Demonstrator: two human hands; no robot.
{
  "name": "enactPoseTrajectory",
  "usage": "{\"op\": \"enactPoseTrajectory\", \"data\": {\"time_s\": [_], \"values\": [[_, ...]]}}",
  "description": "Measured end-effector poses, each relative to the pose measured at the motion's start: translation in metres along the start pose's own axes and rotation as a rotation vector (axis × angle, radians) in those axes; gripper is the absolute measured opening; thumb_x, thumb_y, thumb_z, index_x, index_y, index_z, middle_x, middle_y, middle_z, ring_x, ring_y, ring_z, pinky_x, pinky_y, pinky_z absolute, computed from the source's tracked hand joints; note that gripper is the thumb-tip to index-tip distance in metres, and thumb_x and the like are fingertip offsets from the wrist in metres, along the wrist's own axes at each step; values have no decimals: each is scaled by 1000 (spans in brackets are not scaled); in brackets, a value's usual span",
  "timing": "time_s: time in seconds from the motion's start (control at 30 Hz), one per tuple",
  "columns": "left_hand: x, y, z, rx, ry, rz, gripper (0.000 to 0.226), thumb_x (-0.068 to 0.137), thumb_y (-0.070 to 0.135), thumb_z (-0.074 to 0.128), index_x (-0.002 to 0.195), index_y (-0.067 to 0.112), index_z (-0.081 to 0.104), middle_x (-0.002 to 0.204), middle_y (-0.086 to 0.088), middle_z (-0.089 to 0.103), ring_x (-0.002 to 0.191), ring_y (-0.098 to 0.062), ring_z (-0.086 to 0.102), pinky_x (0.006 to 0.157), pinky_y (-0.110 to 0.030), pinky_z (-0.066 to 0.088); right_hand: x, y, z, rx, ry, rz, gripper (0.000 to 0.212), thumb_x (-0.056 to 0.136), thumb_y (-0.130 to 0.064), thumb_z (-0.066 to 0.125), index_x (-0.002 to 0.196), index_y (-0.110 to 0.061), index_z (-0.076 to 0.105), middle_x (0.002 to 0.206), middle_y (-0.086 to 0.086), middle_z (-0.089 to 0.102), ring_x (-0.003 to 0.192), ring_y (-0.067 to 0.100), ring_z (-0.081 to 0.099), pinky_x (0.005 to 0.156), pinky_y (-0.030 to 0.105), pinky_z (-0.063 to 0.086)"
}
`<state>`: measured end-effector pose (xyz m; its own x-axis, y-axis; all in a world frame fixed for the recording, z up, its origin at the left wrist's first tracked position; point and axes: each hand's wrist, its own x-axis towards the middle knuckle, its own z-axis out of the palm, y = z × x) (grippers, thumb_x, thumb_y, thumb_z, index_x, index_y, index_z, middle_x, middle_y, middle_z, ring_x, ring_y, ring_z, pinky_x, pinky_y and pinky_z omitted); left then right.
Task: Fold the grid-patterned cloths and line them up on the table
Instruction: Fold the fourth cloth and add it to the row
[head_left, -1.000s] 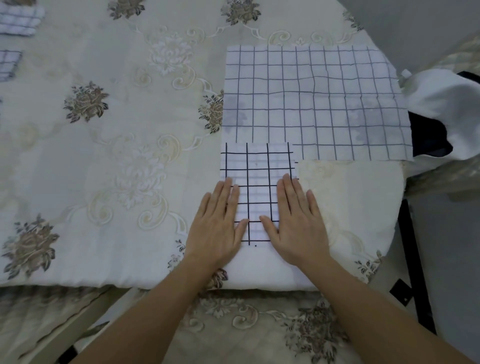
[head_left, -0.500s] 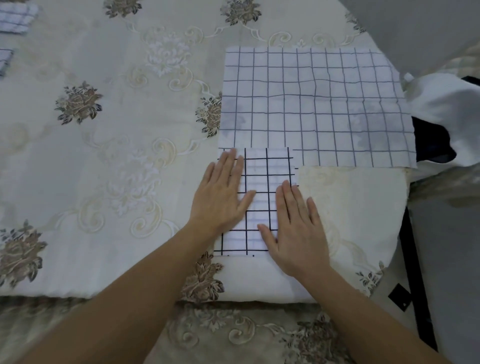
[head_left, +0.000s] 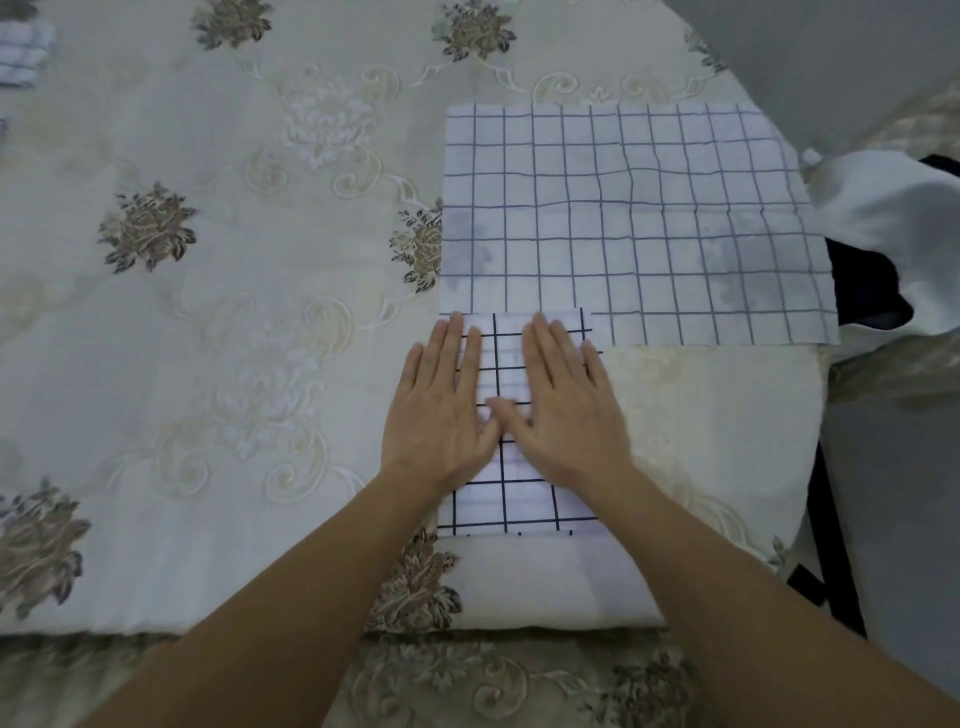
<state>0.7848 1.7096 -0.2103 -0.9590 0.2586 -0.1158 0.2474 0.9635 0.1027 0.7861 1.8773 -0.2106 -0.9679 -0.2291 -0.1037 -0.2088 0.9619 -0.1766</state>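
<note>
While the flat cloth (head_left: 634, 218) lay beyond, both hands (head_left: 441, 410) (head_left: 566, 410) pressed the folded cloth (head_left: 511, 499), fingers (head_left: 470, 358) straight, gripping nothing.

Both forearms (head_left: 291, 597) bare (skin only, wrist upward); left hand (head_left: 441, 415) & right hand (head_left: 569, 415) bare too, w/ long, slim fingers (head_left: 540, 345).

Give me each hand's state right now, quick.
Left hand: open, pressing flat on the folded grid cloth.
Right hand: open, flat on the same cloth.
</note>
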Motion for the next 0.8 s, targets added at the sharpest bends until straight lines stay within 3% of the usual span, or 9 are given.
{"op": "enactPoseTrajectory", "data": {"time_s": [0.17, 0.33, 0.4, 0.5, 0.63, 0.8], "values": [[0, -1, -1, -11, -4, 2, 83, 98, 65, 10, 158, 12, -6, 166, -9, -13, 153, -21, -14, 125, -44, 3, -6, 26, -2, -63, 6, 47, 85, 97, -69, 11, 159, -12, -2, 167, 2, -8, 153, 15, -10, 125, 46, 7], [19, -19, -29, -86, -12, 57, 71, 94, 62, 26, 148, 17, 36, 158, -8, 30, 145, -26, 28, 117, -42, 25, 0, 28, -12, -52, -58, 25, 88, 95, -71, 8, 159, -12, 0, 167, 4, -4, 154, 19, -5, 125, 46, 9], [24, -26, -47, -91, 13, 90, 65, 92, 59, 32, 141, 17, 44, 152, -10, 38, 138, -29, 37, 112, -43, 31, -2, 34, -25, -1, -69, -12, 86, 95, -68, 15, 159, -12, 5, 167, 7, 3, 154, 22, 1, 124, 46, 13], [4, -29, -58, -58, 102, 277, 56, 96, 50, 45, 137, 13, 51, 149, -13, 43, 136, -30, 41, 111, -43, 35, -23, 44, -42, 13, 28, -162, 75, 99, -55, 32, 156, -8, 22, 164, 13, 20, 152, 28, 18, 121, 49, 25], [-60, -20, -40, -85, 29, 555, 56, 99, 47, 48, 140, 9, 52, 151, -13, 44, 138, -28, 41, 114, -42, 34, -71, 48, -41, 10, 45, -462, 64, 98, -42, 48, 149, -4, 40, 157, 16, 36, 147, 30, 31, 116, 49, 34], [-97, -20, -22, -51, 57, 590, 54, 99, 44, 53, 136, 5, 57, 146, -16, 50, 134, -31, 48, 109, -45, 41, -106, 50, -19, -35, -3, -618, 63, 93, -35, 54, 148, -6, 43, 156, 14, 38, 147, 29, 32, 115, 48, 36]]}}
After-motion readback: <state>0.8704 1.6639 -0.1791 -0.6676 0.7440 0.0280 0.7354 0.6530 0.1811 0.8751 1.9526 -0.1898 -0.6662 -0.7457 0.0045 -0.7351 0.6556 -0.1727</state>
